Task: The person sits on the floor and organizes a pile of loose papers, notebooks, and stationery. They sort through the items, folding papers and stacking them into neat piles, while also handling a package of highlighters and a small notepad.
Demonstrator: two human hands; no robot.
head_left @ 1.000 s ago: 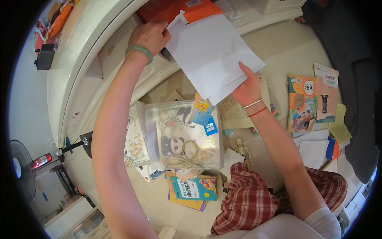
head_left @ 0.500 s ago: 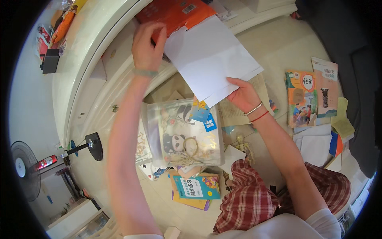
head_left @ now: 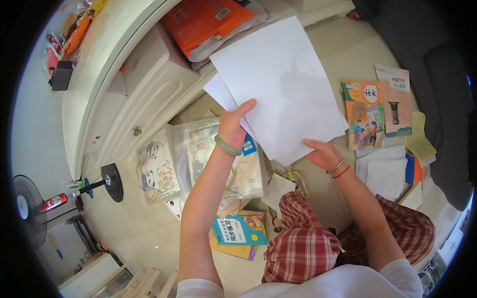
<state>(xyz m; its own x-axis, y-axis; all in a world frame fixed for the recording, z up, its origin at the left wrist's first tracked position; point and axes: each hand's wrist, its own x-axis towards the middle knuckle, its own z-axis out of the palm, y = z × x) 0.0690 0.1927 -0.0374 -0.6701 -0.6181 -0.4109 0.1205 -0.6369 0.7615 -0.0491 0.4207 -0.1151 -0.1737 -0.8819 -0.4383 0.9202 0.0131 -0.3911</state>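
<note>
A loose stack of white paper sheets [head_left: 283,84] is held up in front of me by both hands. My left hand [head_left: 232,124] is closed on the lower left edge, its thumb lying on top. One sheet sticks out askew at that side. At the lower right corner my right hand [head_left: 323,155] pinches the stack, thumb above and fingers hidden beneath. Below the paper lies a clear plastic bag [head_left: 251,179] with panda prints, and a small blue card [head_left: 248,144] shows beside my left wrist.
An orange package [head_left: 206,25] lies by the white cabinet drawer [head_left: 159,64]. On the right are a colourful textbook [head_left: 365,116], a second book [head_left: 395,97] and white papers [head_left: 386,176]. A teal workbook [head_left: 243,231] lies on the floor; a fan [head_left: 27,211] stands far left.
My left hand has come down from beside the orange package and taken hold of the sheets' left edge. The stack has shifted right and turned slightly, with my right hand lower.
</note>
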